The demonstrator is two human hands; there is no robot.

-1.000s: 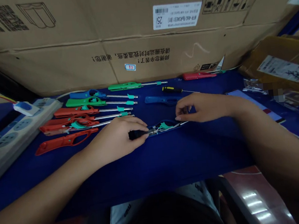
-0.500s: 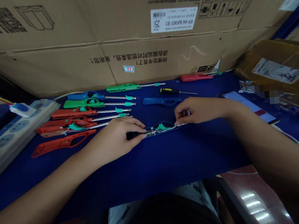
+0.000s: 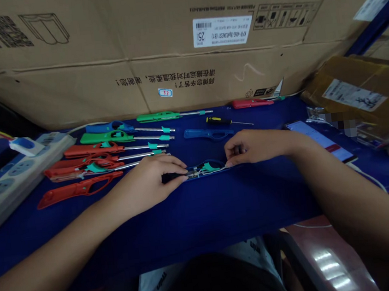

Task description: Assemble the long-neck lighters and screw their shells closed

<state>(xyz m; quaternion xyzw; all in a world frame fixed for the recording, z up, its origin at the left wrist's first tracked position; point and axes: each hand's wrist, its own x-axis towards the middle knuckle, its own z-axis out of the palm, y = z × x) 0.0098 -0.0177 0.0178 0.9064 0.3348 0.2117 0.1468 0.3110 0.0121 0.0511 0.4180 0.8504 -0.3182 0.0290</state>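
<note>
A long-reach lighter (image 3: 197,174) with a blue shell lies opened on the blue table, its metal part, thin wires and green trigger (image 3: 210,166) exposed. At its left end, my left hand (image 3: 154,175) is closed, thumb and fingers pinching the lighter around a dark part. My right hand (image 3: 243,147) pinches at the other end, fingertips by the wires; whatever sits between them is too small to make out. Just behind lies a loose blue shell half (image 3: 207,133). A black and yellow screwdriver (image 3: 219,120) rests farther back.
Several red, green and blue lighters (image 3: 106,137) lie at the left, beside a white power strip (image 3: 2,188). A green lighter (image 3: 158,116) and a red one (image 3: 251,103) lie along the cardboard (image 3: 88,92). A phone (image 3: 321,139) and a brown package (image 3: 352,94) are at the right.
The view has shifted slightly. Both hands keep their pinches at the two ends of the opened lighter, with hardly any movement.
</note>
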